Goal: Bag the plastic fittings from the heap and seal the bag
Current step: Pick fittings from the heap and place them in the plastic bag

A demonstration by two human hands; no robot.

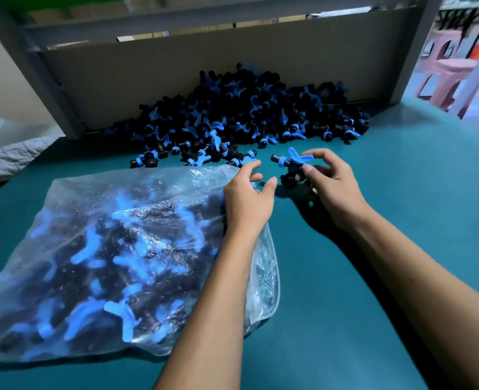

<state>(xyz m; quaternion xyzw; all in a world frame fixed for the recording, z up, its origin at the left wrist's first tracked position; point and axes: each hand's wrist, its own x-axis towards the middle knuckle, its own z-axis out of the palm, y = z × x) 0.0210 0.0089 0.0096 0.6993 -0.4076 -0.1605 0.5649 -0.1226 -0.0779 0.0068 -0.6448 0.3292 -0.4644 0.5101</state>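
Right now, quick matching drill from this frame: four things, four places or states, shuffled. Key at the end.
Things:
1. bag
2. heap
3. right hand
4. stools

Places or states:
A. piled against the back panel
B. lying near-left on the table, filled with fittings
C. off the table, far right
D. gripping a fitting

Pairs: 1-B, 2-A, 3-D, 4-C
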